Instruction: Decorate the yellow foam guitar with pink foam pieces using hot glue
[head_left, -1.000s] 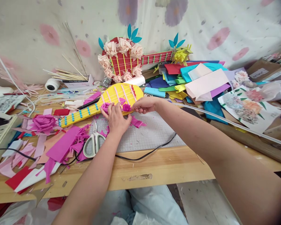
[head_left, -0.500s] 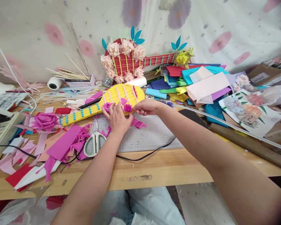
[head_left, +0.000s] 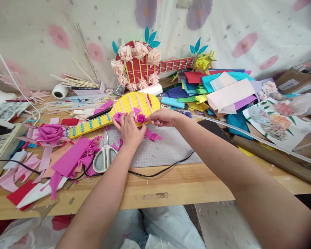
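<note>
A yellow model guitar (head_left: 128, 102) with pink bars, white strings and blue bands on its neck lies slanted on the table. At its near edge are magenta paper flowers, a small rose (head_left: 140, 118) and another bloom (head_left: 118, 117) partly under my fingers. My left hand (head_left: 130, 129) grips that edge, fingers over the top and thumb beside the small rose. Right of the rose, my right hand (head_left: 160, 117) is closed in a pinch against the guitar's edge; what it pinches is hidden. A magenta paper strip (head_left: 153, 135) lies just below the hands.
Scissors (head_left: 105, 155) rest on the grey cutting mat (head_left: 166, 152), with a black cord (head_left: 158, 174) along its front. Magenta paper (head_left: 69, 155) and a large paper rose (head_left: 50, 133) lie left. Behind stands a red flower-trimmed guitar (head_left: 138, 74); coloured paper sheets (head_left: 230, 95) are piled right.
Both hands keep nearly the same place at the guitar's near edge. The view has shifted very slightly; nothing has been taken up or let go.
</note>
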`<state>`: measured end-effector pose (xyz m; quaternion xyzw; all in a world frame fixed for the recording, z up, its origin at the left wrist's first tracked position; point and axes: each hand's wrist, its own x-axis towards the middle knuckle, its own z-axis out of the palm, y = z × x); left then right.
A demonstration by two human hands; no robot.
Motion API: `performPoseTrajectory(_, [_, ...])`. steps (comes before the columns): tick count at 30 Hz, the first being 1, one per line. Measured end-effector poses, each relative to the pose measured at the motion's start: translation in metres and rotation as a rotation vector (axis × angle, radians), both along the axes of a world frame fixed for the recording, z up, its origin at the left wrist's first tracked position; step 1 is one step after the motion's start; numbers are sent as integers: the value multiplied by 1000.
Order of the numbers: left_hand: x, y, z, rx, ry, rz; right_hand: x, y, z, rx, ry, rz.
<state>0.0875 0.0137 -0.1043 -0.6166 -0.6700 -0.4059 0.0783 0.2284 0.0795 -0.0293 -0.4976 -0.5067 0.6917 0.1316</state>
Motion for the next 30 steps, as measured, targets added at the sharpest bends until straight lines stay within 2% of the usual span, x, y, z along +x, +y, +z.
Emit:
performPoseTrajectory(7, [-1, 1, 1, 5, 8, 0, 1, 0, -7, -11, 62, -11])
performPoseTrajectory(16, [-2, -1, 4, -14, 0, -4, 1, -4, -6, 25, 41, -8])
performPoseTrajectory(30, [-2, -1, 1, 7, -7, -10, 3, -10, -8, 61, 119, -53])
